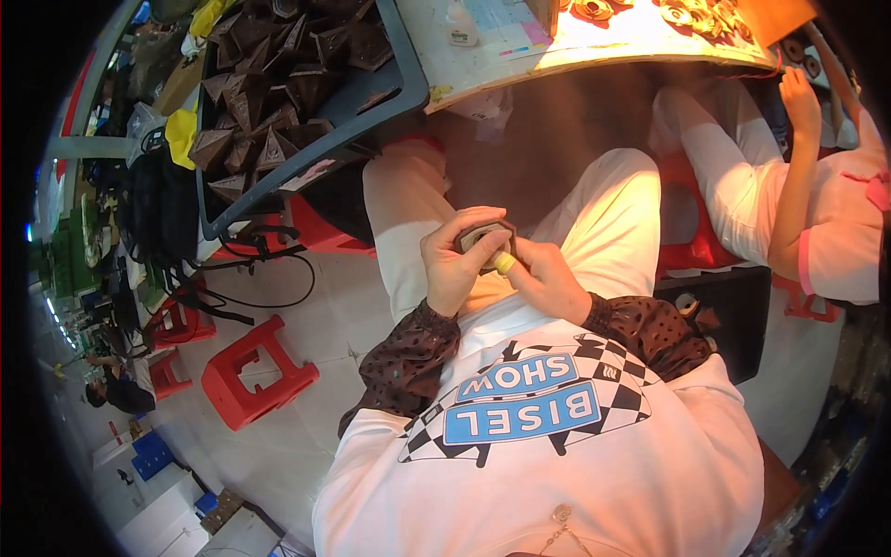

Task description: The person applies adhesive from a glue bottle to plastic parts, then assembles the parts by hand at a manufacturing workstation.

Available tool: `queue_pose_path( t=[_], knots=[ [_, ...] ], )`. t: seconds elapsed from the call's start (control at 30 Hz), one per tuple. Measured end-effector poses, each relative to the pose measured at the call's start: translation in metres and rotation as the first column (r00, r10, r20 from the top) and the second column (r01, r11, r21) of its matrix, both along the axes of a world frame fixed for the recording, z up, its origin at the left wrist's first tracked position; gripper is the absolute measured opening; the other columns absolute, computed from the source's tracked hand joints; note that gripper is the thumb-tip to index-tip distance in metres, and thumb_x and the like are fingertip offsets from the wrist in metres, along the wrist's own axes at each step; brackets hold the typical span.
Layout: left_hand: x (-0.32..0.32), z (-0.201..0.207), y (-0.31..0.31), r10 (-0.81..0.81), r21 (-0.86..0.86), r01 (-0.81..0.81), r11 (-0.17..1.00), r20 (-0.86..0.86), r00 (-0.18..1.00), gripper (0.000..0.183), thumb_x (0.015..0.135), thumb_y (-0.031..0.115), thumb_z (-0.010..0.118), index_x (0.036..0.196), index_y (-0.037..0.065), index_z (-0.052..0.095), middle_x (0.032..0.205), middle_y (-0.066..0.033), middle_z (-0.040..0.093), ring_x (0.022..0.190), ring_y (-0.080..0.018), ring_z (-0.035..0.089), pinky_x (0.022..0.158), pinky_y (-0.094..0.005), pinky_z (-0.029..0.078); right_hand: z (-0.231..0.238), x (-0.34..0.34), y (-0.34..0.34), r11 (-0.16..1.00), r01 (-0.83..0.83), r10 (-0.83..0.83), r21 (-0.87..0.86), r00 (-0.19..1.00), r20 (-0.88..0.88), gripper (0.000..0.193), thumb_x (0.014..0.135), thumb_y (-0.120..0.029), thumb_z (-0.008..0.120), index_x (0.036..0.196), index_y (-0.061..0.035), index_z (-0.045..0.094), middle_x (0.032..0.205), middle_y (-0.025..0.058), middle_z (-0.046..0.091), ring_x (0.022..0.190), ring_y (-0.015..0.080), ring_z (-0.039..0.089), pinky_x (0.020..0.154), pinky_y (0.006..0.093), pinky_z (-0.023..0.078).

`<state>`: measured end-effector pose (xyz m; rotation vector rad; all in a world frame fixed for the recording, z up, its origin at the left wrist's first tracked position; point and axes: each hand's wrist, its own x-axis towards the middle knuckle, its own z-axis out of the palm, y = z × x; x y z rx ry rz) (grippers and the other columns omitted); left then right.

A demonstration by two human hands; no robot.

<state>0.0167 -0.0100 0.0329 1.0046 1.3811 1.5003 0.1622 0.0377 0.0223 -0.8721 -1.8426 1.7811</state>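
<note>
Over my lap, both hands meet around a small dark brown angular piece (477, 236) with a many-sided rim. My left hand (450, 266) is wrapped round its left side, the thumb lying across the front. From the other side my right hand (555, 286) presses its fingers against the piece, and a yellow wrap (504, 263) shows on one digit. Fingers cover much of the piece, so its full shape is hidden. To the upper left, a dark tray (419, 82) carries several brown faceted, pyramid-like pieces (245, 98).
A table (510, 56) ahead bears a white bottle (460, 25) and brightly lit flower-like pieces (687, 13). Another person's hand (800, 102) is raised at the right. A red stool (257, 371) stands on the floor left; a black crate (745, 320) sits to my right.
</note>
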Motion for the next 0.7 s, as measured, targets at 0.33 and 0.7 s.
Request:
queue_pose_path(
  t=[0.33, 0.7],
  knots=[
    [0.023, -0.002, 0.020, -0.052, 0.106, 0.059, 0.993, -0.067, 0.996, 0.018, 0.085, 0.002, 0.056, 0.100, -0.002, 0.064, 0.101, -0.0124, 0.064, 0.089, -0.0176, 0.062, 0.079, -0.0269, 0.049, -0.006, 0.014, -0.001, 0.967, 0.249, -0.252, 0.060, 0.967, 0.045, 0.016, 0.085, -0.014, 0.052, 0.088, 0.0005, 0.060, 0.058, 0.0080, 0.053, 0.048, 0.0188, 0.051, 0.046, 0.0314, 0.039],
    [-0.035, 0.129, 0.054, -0.072, 0.262, 0.324, 0.909, -0.668, 0.741, 0.030, 0.085, 0.008, 0.057, 0.114, 0.000, 0.058, 0.107, -0.0141, 0.063, 0.096, -0.0227, 0.062, 0.082, -0.0307, 0.048, -0.066, 0.266, -0.062, -0.096, 0.936, -0.867, -0.339, 0.089, 0.491, 0.021, 0.090, -0.027, 0.051, 0.081, -0.0091, 0.055, 0.061, -0.0038, 0.046, 0.046, 0.0046, 0.037, 0.041, 0.0194, 0.024]
  ],
)
